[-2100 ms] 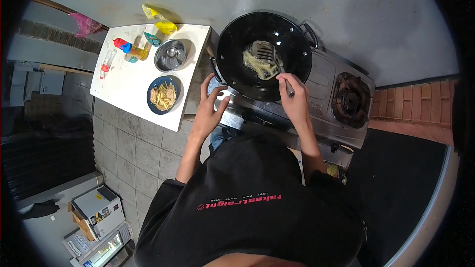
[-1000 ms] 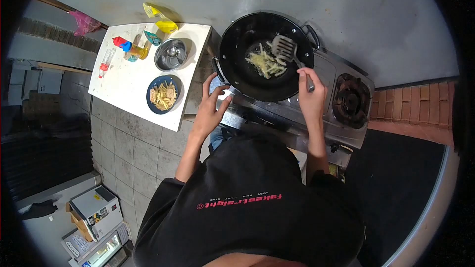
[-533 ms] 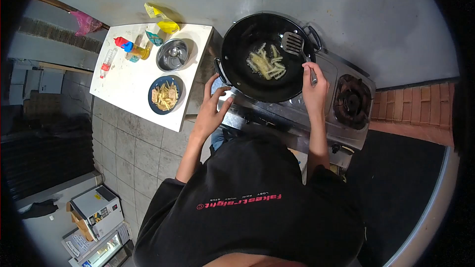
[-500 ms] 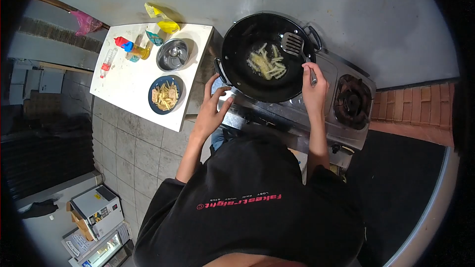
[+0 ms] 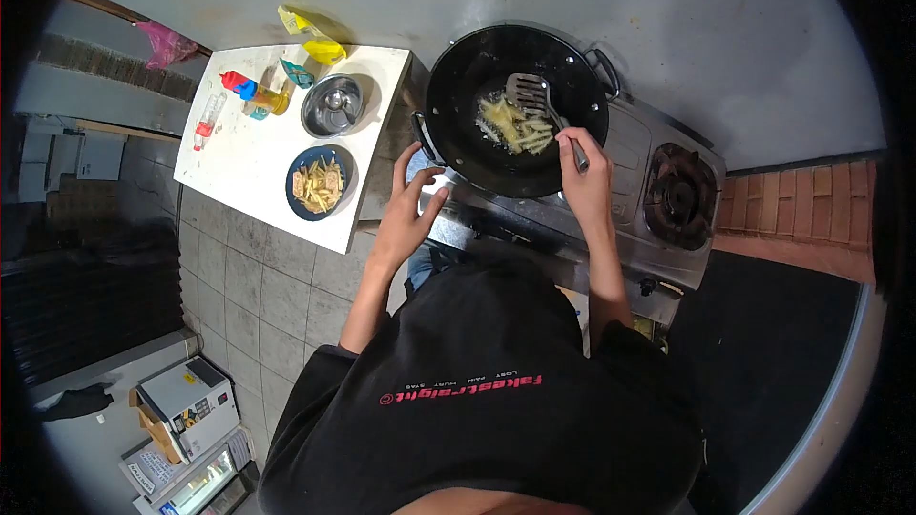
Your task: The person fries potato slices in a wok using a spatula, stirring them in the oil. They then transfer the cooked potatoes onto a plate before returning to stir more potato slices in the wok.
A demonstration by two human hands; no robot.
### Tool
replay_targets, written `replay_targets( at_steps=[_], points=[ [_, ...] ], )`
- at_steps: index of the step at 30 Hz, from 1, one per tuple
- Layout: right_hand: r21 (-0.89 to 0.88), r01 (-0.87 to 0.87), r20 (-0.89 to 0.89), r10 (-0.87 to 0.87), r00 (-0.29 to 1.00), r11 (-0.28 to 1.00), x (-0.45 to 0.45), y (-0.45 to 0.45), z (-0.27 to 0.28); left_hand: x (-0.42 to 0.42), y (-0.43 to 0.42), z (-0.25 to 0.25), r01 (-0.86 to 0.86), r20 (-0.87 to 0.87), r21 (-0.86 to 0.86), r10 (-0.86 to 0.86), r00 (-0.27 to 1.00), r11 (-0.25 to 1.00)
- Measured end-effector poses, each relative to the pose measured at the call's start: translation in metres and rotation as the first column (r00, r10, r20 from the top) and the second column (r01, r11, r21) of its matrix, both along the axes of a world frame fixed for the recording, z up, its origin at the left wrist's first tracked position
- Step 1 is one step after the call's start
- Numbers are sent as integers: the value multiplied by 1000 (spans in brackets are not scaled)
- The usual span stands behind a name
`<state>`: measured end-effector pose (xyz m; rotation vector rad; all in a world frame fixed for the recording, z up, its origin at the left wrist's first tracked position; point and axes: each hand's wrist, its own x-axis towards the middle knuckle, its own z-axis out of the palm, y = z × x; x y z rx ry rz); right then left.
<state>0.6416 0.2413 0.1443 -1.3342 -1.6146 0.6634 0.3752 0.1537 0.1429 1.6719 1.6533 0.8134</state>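
A black two-handled wok [image 5: 468, 67] sits on the stove with pale fries [image 5: 515, 124] bubbling in oil at its bottom. My right hand [image 5: 589, 186] grips the dark handle of a slotted spatula [image 5: 529, 92]. The spatula's metal head is inside the wok, right above the far side of the fries. Beside the wok's left handle [image 5: 426, 138] is my left hand [image 5: 408, 213], fingers spread and holding nothing. One fingertip is very close to that handle; whether it touches, I cannot tell.
On the left, a white table [image 5: 229, 172] carries a dark bowl of fries and other food [image 5: 318, 186], a steel bowl [image 5: 329, 105], sauce bottles [image 5: 264, 95] and a yellow packet [image 5: 320, 45]. A second burner [image 5: 681, 188] lies right of the wok.
My right hand has moved left with the spatula, bringing its head from the wok's right side to the fries. My left hand stays in place.
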Motion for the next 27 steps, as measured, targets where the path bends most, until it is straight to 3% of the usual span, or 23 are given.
replay_targets(
  at_steps=[9,19,27],
  points=[
    [59,106,-3,-106,994,993,14,6,2,1,0,-2,4,1,7,-4,1000,1000],
    [132,96,41,-102,994,987,23,17,0,3,0,2,-5,16,-25,6,1000,1000],
    [17,94,-9,-94,996,995,10,5,-18,4,0,2,-8,12,-13,8,1000,1000]
  ],
)
